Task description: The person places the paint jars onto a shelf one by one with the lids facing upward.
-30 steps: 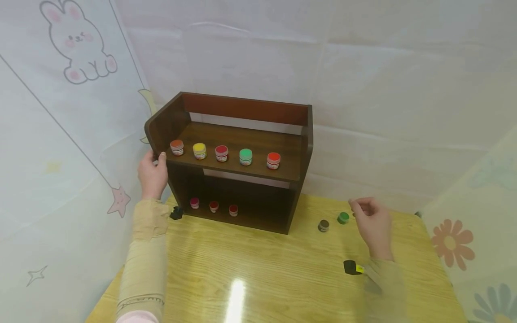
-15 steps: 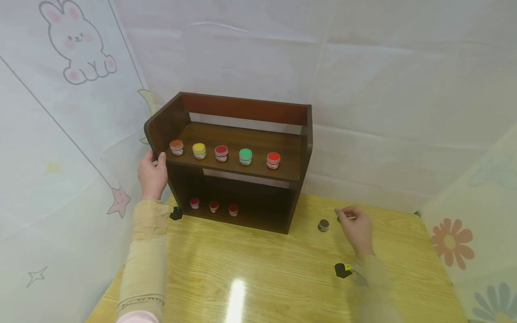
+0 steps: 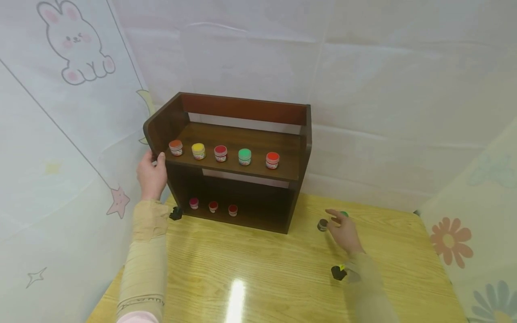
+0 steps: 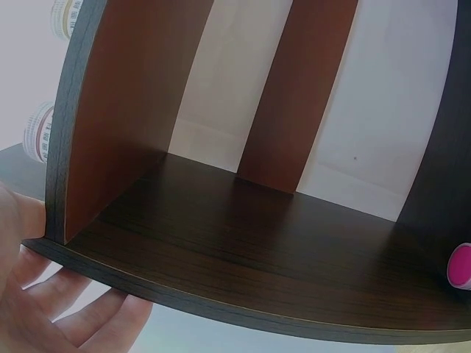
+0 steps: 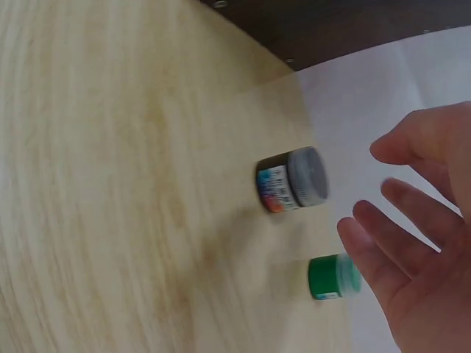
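Observation:
My left hand (image 3: 152, 176) grips the left side of a dark brown two-tier shelf (image 3: 242, 133). In the left wrist view its thumb and fingers lie on opposite faces of the side panel. My right hand (image 3: 344, 234) is over the table to the right of the shelf, fingers loosely spread and nothing in them. Close by its fingertips stands a small paint jar (image 5: 292, 181) with dark brown paint and a clear lid. A green paint jar (image 5: 335, 277) stands beside that one; in the head view the hand partly hides it.
Along the upper tier's front stand several paint jars, from an orange one (image 3: 176, 148) to a red one (image 3: 272, 160). The lower tier bears a magenta jar (image 3: 194, 203) and two dark red ones. White printed cloth (image 3: 383, 112) hangs behind the wooden table (image 3: 194, 260).
My right hand has moved left, past the green jar and up to the dark brown one, its fingers spreading. The left hand keeps its hold on the shelf.

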A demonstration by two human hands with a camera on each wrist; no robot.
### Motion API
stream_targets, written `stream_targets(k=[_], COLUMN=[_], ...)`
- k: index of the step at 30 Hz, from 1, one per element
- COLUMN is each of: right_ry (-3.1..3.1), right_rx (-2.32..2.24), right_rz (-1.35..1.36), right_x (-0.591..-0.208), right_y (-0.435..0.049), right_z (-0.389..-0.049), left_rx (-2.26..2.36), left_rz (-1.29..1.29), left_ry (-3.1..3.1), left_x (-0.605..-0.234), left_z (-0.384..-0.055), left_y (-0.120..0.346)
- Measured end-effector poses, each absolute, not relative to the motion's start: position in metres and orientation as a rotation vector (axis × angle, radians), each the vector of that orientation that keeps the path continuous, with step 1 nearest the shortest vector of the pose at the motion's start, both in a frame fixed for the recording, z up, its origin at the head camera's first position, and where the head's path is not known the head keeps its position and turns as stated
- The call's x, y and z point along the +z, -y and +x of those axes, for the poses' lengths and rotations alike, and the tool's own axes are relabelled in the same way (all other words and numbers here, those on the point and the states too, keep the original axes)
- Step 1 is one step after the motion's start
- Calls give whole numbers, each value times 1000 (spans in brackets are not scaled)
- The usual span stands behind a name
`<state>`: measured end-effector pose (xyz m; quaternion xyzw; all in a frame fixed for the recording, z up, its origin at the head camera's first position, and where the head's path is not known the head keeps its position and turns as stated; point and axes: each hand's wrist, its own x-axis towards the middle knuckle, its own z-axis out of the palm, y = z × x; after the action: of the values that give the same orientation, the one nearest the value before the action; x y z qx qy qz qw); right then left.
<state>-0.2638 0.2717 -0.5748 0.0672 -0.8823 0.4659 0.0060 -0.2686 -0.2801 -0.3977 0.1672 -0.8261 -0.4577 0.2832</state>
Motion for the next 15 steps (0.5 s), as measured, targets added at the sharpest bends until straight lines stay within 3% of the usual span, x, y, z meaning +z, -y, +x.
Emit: stream_targets(k=[15], right_ry=[2927], right_rx=[1393], right_rz=[272], right_x=[-595], right_y=[-266], right_z=[-276], left_rx=[-1194], left_rz=[426], left_ry=[2206], left_x=[-399], left_z=[-270], left_y=[281])
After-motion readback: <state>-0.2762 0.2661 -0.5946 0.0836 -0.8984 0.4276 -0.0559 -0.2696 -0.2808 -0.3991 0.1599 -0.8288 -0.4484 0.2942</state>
